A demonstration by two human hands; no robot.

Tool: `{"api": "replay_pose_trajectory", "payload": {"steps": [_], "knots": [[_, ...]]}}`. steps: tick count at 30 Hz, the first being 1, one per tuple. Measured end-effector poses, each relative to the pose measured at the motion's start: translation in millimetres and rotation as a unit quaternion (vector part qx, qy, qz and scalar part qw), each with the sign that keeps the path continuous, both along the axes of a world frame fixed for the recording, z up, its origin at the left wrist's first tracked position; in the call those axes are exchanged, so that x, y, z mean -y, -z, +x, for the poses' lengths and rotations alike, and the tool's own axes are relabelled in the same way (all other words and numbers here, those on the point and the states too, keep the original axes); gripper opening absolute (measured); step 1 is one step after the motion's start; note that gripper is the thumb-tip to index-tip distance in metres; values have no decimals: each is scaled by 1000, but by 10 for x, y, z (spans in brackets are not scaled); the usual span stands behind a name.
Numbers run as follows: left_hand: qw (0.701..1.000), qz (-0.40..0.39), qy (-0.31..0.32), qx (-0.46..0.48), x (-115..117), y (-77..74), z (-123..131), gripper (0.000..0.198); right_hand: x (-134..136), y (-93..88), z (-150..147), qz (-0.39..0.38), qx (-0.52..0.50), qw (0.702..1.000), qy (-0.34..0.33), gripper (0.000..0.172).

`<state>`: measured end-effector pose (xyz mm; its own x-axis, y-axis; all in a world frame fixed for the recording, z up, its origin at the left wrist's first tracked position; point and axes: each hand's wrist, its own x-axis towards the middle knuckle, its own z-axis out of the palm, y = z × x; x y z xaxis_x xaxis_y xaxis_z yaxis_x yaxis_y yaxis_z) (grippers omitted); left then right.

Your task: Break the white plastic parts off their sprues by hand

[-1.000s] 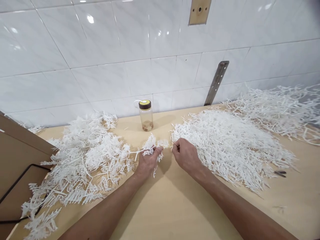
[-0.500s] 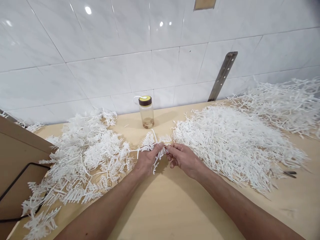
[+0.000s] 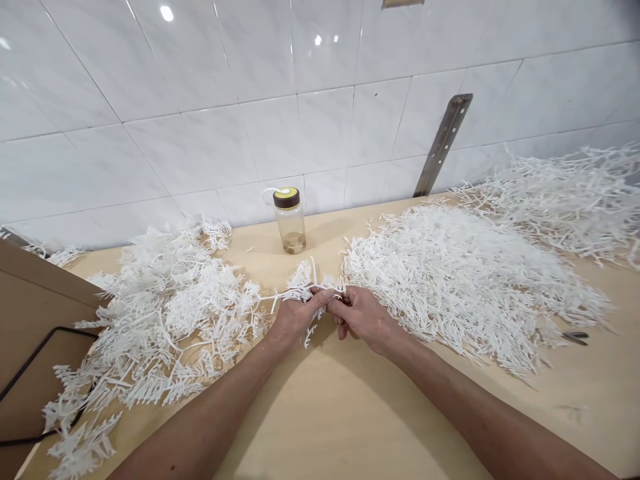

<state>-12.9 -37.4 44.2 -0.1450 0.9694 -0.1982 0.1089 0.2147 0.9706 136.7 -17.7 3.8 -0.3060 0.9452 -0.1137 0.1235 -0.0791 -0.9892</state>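
A white branched plastic sprig [image 3: 300, 283] with thin needle-like twigs is held over the middle of the table. My left hand [image 3: 295, 319] is closed on it, thumb on top. My right hand [image 3: 363, 317] pinches the sprig's right end, its thumb close to the left thumb; the fingertips are partly hidden. To the left lies a loose heap of similar branched white pieces [image 3: 200, 300], which the sprig's left stem reaches. On the right is a denser pile of white twigs [image 3: 450, 280].
A clear bottle [image 3: 291, 223] with a dark and yellow lid stands behind my hands. More white twigs [image 3: 565, 193] lie at the back right. Small dark snips [image 3: 575, 338] rest right. A metal bracket [image 3: 443, 147] leans on the tiled wall. A brown box [image 3: 45, 300] stands left.
My right hand has closed in on the left, so the thumbs now nearly meet at the sprig. The view has shifted slightly.
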Motion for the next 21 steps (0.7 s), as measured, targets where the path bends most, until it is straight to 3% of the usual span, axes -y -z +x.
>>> {"api": "replay_pose_trajectory", "payload": {"steps": [3,10,14,17,19,21], "knots": [[998,20,32,-43,-15,20,-23,35,6,10,5,-14,24,1000,0,32],[995,15,-22,-95,-7,85,-17,37,86,-130,-50,20,128,991,34,19],[995,-1,-37,-92,-26,123,-32,38,157,-110,-97,160,206,963,68,17],[992,-52,-57,-104,-87,122,-87,43,227,-60,-149,296,218,929,46,17],[990,-76,-69,-96,-123,92,-122,45,249,-46,-168,323,201,925,11,17],[995,-61,-53,-62,-137,50,-137,45,230,-55,-154,301,190,934,15,16]]}}
